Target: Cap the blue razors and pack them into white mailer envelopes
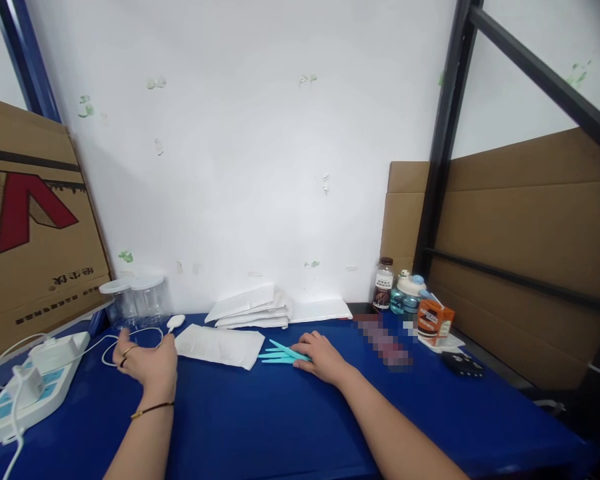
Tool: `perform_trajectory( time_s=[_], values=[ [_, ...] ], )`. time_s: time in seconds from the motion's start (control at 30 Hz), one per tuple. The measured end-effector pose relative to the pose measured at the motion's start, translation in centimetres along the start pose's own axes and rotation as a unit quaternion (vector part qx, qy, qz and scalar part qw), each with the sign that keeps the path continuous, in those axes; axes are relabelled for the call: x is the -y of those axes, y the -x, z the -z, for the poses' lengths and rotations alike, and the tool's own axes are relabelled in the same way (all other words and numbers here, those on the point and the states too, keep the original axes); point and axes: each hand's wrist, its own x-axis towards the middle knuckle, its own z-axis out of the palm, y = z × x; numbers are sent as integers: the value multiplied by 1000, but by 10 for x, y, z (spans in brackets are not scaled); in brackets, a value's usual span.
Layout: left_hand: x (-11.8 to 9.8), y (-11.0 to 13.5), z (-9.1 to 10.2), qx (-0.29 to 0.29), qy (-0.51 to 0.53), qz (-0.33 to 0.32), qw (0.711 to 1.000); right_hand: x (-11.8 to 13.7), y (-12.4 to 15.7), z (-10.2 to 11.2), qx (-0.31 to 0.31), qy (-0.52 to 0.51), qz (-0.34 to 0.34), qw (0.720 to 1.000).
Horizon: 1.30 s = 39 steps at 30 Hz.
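Several slim turquoise plastic strips [279, 353] with pointed ends lie fanned out on the blue table. My right hand [323, 359] is closed over their right ends, fingers and thumb around them. Left of the strips lies a flat white packet [220, 345], apart from both hands. My left hand [150, 363] is raised over the table's left side, thumb apart from the bent fingers, with nothing visible in it. Just beyond its thumb is a small white pad [176, 322] on a cord. A white cable [111, 352] loops behind this hand.
A white power strip [55, 373] with plugged-in chargers stands at the left. Two clear jars [147, 303] and stacked white packets [253, 310] are by the wall. At the right are a brown bottle [383, 283], a drink bottle [410, 293], an orange carton [434, 321] and a black object [461, 365].
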Motion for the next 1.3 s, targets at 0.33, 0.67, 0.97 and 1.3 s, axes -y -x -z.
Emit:
perform_trajectory(
  time_s=[0.33, 0.67, 0.97, 1.3],
  values=[
    [-2, 39, -50, 559, -137, -237, 783, 5, -5, 5, 37, 47, 56, 997],
    [-10, 48, -65, 451, -128, -226, 854, -3, 2, 14, 42, 14, 58, 997],
    [-60, 98, -107, 638, 37, -250, 728, -41, 8, 28, -66, -153, -46, 985],
    [-54, 64, -91, 625, -5, -267, 733, -52, 7, 17, -21, -141, -82, 986]
  ],
)
